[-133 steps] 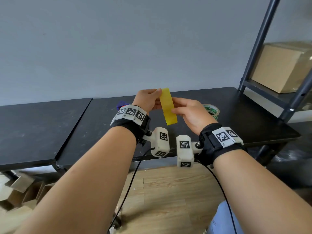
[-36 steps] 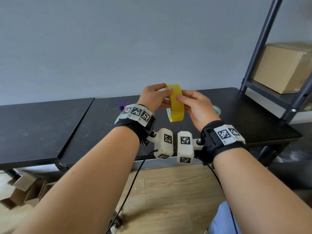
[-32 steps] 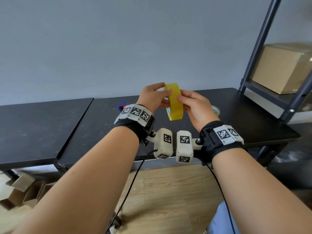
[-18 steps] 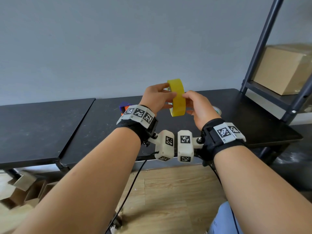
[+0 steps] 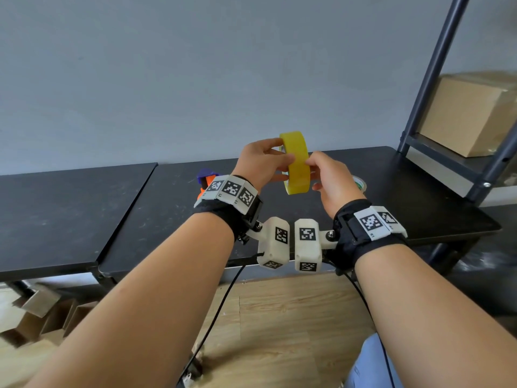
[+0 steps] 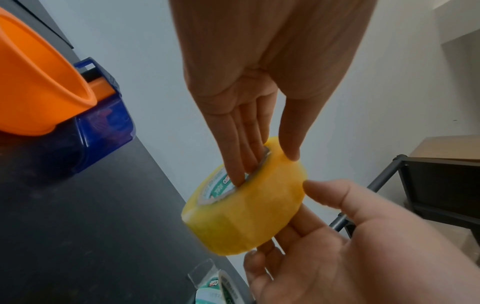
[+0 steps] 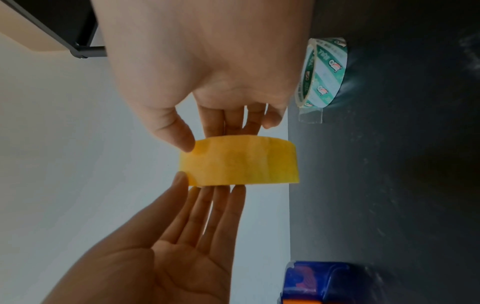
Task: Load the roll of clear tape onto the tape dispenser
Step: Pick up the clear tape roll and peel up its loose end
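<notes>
A roll of yellowish clear tape [image 5: 296,166] is held on edge in the air above the black table [image 5: 167,214]. My left hand [image 5: 275,161] pinches it, fingers inside the green-printed core [image 6: 221,189] and thumb on the outer winding. My right hand [image 5: 313,172] grips the other side, thumb on the winding [image 7: 241,162] and fingers behind the far face. The blue tape dispenser [image 5: 205,176] with an orange part [image 6: 39,82] sits on the table behind my left wrist, mostly hidden in the head view.
A nearly used-up tape roll [image 5: 359,184] with a green printed core stands on the table to the right, a loose clear tab [image 7: 310,116] at its foot. A dark metal shelf frame [image 5: 430,79] with a cardboard box [image 5: 470,113] rises at the far right.
Both hands have lifted the roll a little higher and turned it between the fingers. The dispenser and the other roll have not moved.
</notes>
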Demonstrator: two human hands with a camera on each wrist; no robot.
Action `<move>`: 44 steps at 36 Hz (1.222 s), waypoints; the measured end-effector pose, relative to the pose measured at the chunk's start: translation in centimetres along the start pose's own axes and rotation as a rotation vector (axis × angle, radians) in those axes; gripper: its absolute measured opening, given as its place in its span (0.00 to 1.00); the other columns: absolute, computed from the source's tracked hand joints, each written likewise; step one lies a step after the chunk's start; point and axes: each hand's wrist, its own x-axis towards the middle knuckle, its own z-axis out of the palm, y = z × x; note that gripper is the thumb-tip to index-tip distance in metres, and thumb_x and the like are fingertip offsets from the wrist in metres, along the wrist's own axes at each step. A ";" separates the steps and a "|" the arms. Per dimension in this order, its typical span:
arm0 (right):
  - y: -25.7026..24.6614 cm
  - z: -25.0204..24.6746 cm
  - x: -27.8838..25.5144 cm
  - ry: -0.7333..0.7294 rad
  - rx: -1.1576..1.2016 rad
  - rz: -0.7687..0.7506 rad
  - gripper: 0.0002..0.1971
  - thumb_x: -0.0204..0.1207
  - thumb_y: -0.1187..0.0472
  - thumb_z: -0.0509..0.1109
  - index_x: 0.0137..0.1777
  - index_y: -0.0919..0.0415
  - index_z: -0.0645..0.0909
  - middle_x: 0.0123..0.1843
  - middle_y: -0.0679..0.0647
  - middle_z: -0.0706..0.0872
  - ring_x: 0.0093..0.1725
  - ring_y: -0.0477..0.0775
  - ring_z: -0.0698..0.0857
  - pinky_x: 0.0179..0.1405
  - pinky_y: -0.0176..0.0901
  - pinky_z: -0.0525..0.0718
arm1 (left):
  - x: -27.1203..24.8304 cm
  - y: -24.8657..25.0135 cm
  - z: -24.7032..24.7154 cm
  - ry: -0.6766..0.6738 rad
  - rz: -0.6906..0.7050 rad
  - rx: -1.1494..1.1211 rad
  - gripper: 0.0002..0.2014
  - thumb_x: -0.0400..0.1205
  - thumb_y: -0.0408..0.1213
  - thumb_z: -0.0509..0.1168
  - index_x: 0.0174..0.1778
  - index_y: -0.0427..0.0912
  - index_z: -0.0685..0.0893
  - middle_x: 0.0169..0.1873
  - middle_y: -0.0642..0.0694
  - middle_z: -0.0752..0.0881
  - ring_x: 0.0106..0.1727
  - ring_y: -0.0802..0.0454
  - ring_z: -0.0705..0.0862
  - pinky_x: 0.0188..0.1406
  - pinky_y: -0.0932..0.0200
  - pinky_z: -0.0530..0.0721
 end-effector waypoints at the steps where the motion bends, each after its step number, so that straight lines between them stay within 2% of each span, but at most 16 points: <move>1: 0.0 0.0 0.0 0.004 0.010 -0.004 0.07 0.76 0.60 0.64 0.39 0.58 0.83 0.42 0.54 0.86 0.44 0.55 0.81 0.41 0.46 0.74 | 0.0 0.0 0.0 0.002 0.001 0.001 0.26 0.78 0.25 0.71 0.73 0.33 0.76 0.50 0.33 0.87 0.47 0.42 0.89 0.55 0.39 0.88; 5: 0.3 -0.1 0.0 -0.004 0.041 -0.010 0.08 0.74 0.64 0.64 0.45 0.62 0.86 0.44 0.57 0.85 0.45 0.56 0.81 0.45 0.47 0.76 | 0.1 0.1 -0.1 0.002 0.004 0.003 0.24 0.78 0.26 0.70 0.72 0.33 0.77 0.53 0.30 0.88 0.49 0.40 0.89 0.54 0.39 0.89; 10: 0.2 0.0 -0.2 -0.070 0.045 -0.052 0.14 0.74 0.72 0.60 0.47 0.64 0.88 0.46 0.59 0.87 0.46 0.55 0.82 0.47 0.45 0.78 | 0.2 0.1 -0.1 0.000 -0.003 0.016 0.21 0.80 0.27 0.68 0.71 0.32 0.79 0.54 0.27 0.88 0.51 0.36 0.90 0.55 0.39 0.88; 15: 0.5 -0.1 -0.5 -0.161 0.052 -0.099 0.23 0.73 0.77 0.57 0.40 0.51 0.89 0.43 0.54 0.90 0.50 0.55 0.84 0.51 0.45 0.80 | 0.2 0.1 -0.2 -0.002 -0.009 0.025 0.20 0.81 0.28 0.67 0.71 0.32 0.79 0.53 0.27 0.89 0.54 0.33 0.89 0.56 0.38 0.88; 19: 0.7 -0.3 -0.8 -0.236 0.070 -0.127 0.26 0.69 0.80 0.56 0.48 0.54 0.90 0.48 0.54 0.92 0.52 0.53 0.86 0.55 0.41 0.82 | 0.2 0.1 -0.3 -0.001 -0.001 0.021 0.18 0.82 0.28 0.66 0.69 0.32 0.81 0.53 0.28 0.88 0.50 0.35 0.90 0.56 0.39 0.88; 21: 0.8 -0.3 -0.9 -0.241 0.060 -0.129 0.27 0.69 0.80 0.56 0.50 0.52 0.89 0.51 0.55 0.92 0.55 0.55 0.87 0.57 0.43 0.82 | 0.2 0.2 -0.3 0.002 0.002 0.025 0.18 0.82 0.28 0.66 0.69 0.32 0.80 0.53 0.28 0.89 0.49 0.36 0.90 0.56 0.39 0.88; 23: 0.8 -0.2 -0.7 -0.215 0.005 -0.111 0.25 0.70 0.77 0.58 0.50 0.49 0.89 0.51 0.55 0.91 0.52 0.55 0.85 0.52 0.44 0.81 | 0.2 0.3 -0.3 0.008 0.001 0.028 0.18 0.82 0.29 0.66 0.68 0.31 0.80 0.53 0.28 0.88 0.50 0.35 0.90 0.56 0.39 0.88; 25: 0.6 -0.1 -0.4 -0.131 -0.041 -0.053 0.16 0.70 0.66 0.64 0.51 0.53 0.89 0.50 0.58 0.88 0.45 0.54 0.81 0.43 0.44 0.77 | 0.3 0.3 -0.5 0.028 -0.001 0.014 0.16 0.82 0.28 0.66 0.66 0.28 0.81 0.54 0.26 0.87 0.50 0.34 0.89 0.56 0.38 0.88; 26: 0.5 0.0 -0.2 -0.086 -0.051 -0.005 0.16 0.68 0.60 0.66 0.53 0.57 0.88 0.49 0.60 0.86 0.41 0.55 0.79 0.41 0.45 0.75 | 0.4 0.4 -0.6 0.041 -0.003 0.001 0.15 0.82 0.28 0.66 0.65 0.27 0.81 0.55 0.25 0.87 0.49 0.35 0.89 0.56 0.39 0.88; 27: 0.6 0.0 0.1 -0.051 -0.058 0.043 0.20 0.65 0.55 0.68 0.57 0.60 0.87 0.49 0.61 0.84 0.38 0.55 0.78 0.40 0.47 0.75 | 0.4 0.4 -0.6 0.050 -0.005 -0.011 0.15 0.82 0.28 0.66 0.63 0.26 0.82 0.55 0.25 0.87 0.48 0.36 0.89 0.56 0.39 0.88; 28: 0.6 0.0 0.1 -0.042 -0.061 0.078 0.21 0.66 0.54 0.69 0.58 0.60 0.86 0.49 0.61 0.83 0.35 0.55 0.77 0.39 0.47 0.75 | 0.6 0.4 -0.7 0.057 -0.006 -0.016 0.14 0.82 0.28 0.66 0.63 0.26 0.82 0.54 0.25 0.87 0.47 0.37 0.89 0.55 0.40 0.88; 31: 0.9 -0.1 -0.3 -0.095 -0.010 0.092 0.12 0.73 0.52 0.68 0.51 0.56 0.84 0.52 0.58 0.83 0.27 0.52 0.73 0.28 0.45 0.73 | 0.7 0.3 -0.8 0.077 -0.011 -0.025 0.16 0.82 0.29 0.66 0.64 0.26 0.81 0.52 0.28 0.87 0.46 0.38 0.89 0.54 0.41 0.89; 33: 1.1 -0.3 -0.5 -0.143 0.019 0.104 0.13 0.73 0.48 0.67 0.51 0.55 0.82 0.55 0.56 0.83 0.25 0.51 0.72 0.23 0.44 0.70 | 0.7 0.2 -0.9 0.093 -0.020 -0.037 0.18 0.82 0.30 0.67 0.67 0.26 0.79 0.54 0.27 0.87 0.48 0.36 0.90 0.54 0.41 0.89; 36: 1.1 -0.2 -0.4 -0.163 0.032 0.128 0.14 0.76 0.50 0.66 0.54 0.58 0.80 0.55 0.57 0.82 0.25 0.52 0.76 0.21 0.42 0.71 | 0.7 0.1 -1.0 0.090 -0.030 -0.050 0.19 0.82 0.30 0.68 0.68 0.26 0.79 0.55 0.26 0.87 0.54 0.32 0.89 0.54 0.40 0.89; 39: 0.8 0.0 -0.5 -0.140 0.073 0.131 0.15 0.78 0.58 0.64 0.61 0.65 0.79 0.53 0.63 0.82 0.27 0.55 0.80 0.25 0.46 0.80 | 0.8 0.1 -1.0 0.089 -0.038 -0.064 0.20 0.82 0.30 0.68 0.68 0.26 0.78 0.55 0.27 0.87 0.52 0.33 0.90 0.52 0.41 0.90; 44: 0.6 0.2 -0.4 -0.108 0.105 0.115 0.16 0.78 0.65 0.63 0.64 0.68 0.81 0.50 0.65 0.84 0.25 0.53 0.80 0.24 0.46 0.83 | 1.2 0.3 -1.6 0.101 -0.054 -0.101 0.20 0.82 0.32 0.68 0.68 0.26 0.79 0.56 0.27 0.87 0.52 0.34 0.90 0.50 0.43 0.91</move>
